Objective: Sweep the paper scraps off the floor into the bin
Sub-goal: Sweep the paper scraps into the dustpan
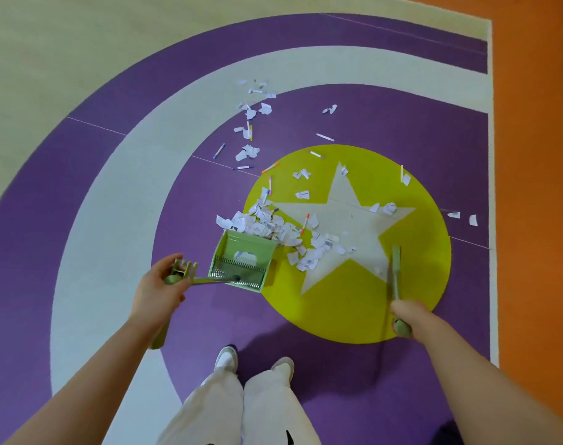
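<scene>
The job looks only partly done. The left hand (159, 285) is curled round the top of the long handle of a green dustpan (241, 263), which sits on the floor (337, 358) with its open mouth touching a big pile of paper scraps (273, 228). One pale bit seems to lie inside the pan already, but most of the pile is not yet in it. The right hand (405, 317) is wrapped tight round the green handle of a broom (395, 274), whose head is down on the white star (354, 220) in the yellow circle (411, 271), to the right of the pile and a little apart from it. A sweep from there toward the pan would likely push the pile in. Much is left after that. More scraps lie far up on the purple floor in a loose trail (251, 123), a few sit on the yellow circle, and two lie near the orange edge (464, 217). Thin colored pens (219, 150) are mixed in with the paper, so those may need picking out. No bin can be seen anywhere, so it is not clear where the pan must be emptied. The broom head is blurry and seen almost edge-on, so its bristles are hard to make out. The fingers of both hands are mostly hidden from above.
</scene>
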Available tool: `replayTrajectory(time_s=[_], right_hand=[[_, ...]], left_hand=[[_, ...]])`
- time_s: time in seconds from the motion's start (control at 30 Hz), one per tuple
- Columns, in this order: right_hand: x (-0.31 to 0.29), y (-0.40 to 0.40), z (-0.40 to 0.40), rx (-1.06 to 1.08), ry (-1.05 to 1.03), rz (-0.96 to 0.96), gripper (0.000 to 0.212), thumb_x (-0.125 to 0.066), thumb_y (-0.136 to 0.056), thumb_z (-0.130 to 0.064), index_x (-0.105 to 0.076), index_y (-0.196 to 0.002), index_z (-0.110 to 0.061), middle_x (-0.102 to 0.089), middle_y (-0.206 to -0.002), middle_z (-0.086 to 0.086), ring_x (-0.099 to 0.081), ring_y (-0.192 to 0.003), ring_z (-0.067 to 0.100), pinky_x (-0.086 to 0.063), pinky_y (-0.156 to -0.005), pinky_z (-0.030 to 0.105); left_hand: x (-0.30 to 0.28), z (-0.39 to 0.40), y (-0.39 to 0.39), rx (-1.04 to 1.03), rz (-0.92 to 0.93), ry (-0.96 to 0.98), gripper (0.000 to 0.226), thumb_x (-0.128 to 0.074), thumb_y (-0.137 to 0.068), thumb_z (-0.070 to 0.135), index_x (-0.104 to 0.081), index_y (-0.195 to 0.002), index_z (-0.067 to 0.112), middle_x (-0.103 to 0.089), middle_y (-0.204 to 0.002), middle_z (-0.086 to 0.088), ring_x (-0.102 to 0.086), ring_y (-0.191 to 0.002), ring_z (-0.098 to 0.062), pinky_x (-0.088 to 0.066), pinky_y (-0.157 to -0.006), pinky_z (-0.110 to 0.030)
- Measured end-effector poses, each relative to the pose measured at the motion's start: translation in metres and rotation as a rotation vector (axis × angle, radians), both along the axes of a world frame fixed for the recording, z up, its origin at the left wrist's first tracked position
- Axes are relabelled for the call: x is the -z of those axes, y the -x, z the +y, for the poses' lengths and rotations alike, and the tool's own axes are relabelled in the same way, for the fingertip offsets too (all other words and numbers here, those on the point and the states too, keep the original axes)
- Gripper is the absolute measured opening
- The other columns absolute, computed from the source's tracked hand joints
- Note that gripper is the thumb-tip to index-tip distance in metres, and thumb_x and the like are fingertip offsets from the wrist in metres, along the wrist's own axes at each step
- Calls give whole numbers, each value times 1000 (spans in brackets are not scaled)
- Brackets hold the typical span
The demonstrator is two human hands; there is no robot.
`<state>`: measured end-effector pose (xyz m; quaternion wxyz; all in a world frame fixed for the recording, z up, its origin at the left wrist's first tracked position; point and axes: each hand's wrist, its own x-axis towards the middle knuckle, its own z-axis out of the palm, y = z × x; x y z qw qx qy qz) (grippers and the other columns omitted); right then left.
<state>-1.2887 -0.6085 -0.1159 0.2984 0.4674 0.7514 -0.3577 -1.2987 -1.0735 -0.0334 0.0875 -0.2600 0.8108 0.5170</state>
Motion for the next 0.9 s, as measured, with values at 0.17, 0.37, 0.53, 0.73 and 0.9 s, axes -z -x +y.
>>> replayTrajectory(time_s=[0.17, 0.37, 0.53, 0.73, 0.9], right_hand=[[-2, 2, -27, -62, 115, -88, 24, -53, -85, -1, -53, -109, 3, -52, -71, 15, -54, -52, 23, -43, -42, 24], [-14, 5, -68, -70, 235, -29, 24, -47, -86, 0, -51, -109, 2, -51, -74, 14, -53, -53, 22, -43, -38, 22], [-33, 2, -85, -59, 336, 33, 10, -47, -88, 1, -49, -81, -6, -48, -66, 13, -50, -41, 19, -39, -36, 21], [-59, 3, -86, -79, 357, 129, 15, -49, -93, -4, -50, -79, -6, -47, -58, 12, -47, -35, 17, -36, -33, 19], [-95, 1, -90, -84, 409, 176, 4, -48, -96, -7, -52, -94, -9, -47, -64, 11, -47, -41, 16, -37, -34, 20]], left_hand=[[5, 1, -1, 6, -19, 27, 39, -71, -90, 15, -61, -126, 25, -68, -100, -1, -60, -60, -25, -52, -62, -34], [1, -1, 11, -136, -11, -20, 51, -65, -87, -4, -57, -134, 14, -64, -110, -10, -54, -57, -23, -48, -50, -23], [-5, -4, 17, -173, -4, -32, 56, -66, -84, -6, -56, -135, 13, -62, -104, -11, -53, -57, -24, -48, -44, -19], [-11, -10, 17, -204, 16, -59, 56, -65, -84, -8, -56, -135, 12, -61, -95, -11, -52, -56, -25, -50, -48, -23], [-13, -25, 14, -255, 33, -65, 59, -67, -82, -6, -56, -137, 13, -63, -93, -12, -54, -58, -24, -48, -58, -31]])
